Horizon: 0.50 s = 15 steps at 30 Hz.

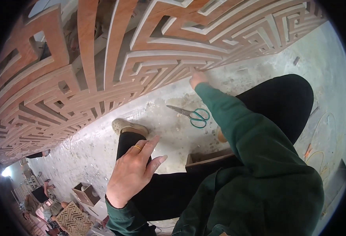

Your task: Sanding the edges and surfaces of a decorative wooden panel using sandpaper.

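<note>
A large reddish-brown wooden lattice panel [173, 55] with cut-out fretwork stretches across the upper part of the view. At its lower edge is my right hand [197, 78], fingers drawn together against the wood; whatever they may pinch is too small to make out. My left hand [131, 172], wearing gold-coloured rings, hovers over my left leg with fingers stretched out and nothing in it. On the floor between the hands lie scissors [184, 111] with green loop handles and dark blades, touched by neither hand.
A wooden box [208, 156] stands between my legs. My beige clog [121, 125] is close to the panel. Another wooden box [85, 193] and people with a smaller lattice piece [73, 219] are at the lower left. A yellow cord [318, 152] trails across the right floor.
</note>
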Tool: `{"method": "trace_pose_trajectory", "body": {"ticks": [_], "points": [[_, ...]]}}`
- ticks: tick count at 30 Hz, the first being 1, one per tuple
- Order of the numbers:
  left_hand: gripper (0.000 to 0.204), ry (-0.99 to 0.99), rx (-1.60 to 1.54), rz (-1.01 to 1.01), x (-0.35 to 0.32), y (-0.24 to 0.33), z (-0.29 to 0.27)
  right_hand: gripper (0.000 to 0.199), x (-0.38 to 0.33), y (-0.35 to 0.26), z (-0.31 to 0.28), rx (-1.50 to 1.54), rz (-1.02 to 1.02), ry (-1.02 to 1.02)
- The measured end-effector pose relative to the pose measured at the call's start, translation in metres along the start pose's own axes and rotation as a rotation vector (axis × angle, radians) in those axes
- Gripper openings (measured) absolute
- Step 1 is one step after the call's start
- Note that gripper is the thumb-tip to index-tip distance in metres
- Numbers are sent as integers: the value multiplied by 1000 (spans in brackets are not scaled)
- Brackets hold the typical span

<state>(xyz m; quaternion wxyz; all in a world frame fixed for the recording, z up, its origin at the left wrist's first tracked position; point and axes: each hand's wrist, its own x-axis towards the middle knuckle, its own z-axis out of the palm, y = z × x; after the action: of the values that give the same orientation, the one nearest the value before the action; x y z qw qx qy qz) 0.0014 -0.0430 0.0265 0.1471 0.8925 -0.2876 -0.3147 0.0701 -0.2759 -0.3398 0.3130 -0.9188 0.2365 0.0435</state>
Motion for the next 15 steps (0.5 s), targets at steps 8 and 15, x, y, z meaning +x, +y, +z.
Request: {"method": "trace_pose_trajectory", "body": {"ticks": [8,15], "points": [[43,30,14,75,8,0,4,54,0,-4,-13,-26,45,-100],[44,16,-11,35,9,-3,0,53,-10,-20,-26,-48,86,-147]]}}
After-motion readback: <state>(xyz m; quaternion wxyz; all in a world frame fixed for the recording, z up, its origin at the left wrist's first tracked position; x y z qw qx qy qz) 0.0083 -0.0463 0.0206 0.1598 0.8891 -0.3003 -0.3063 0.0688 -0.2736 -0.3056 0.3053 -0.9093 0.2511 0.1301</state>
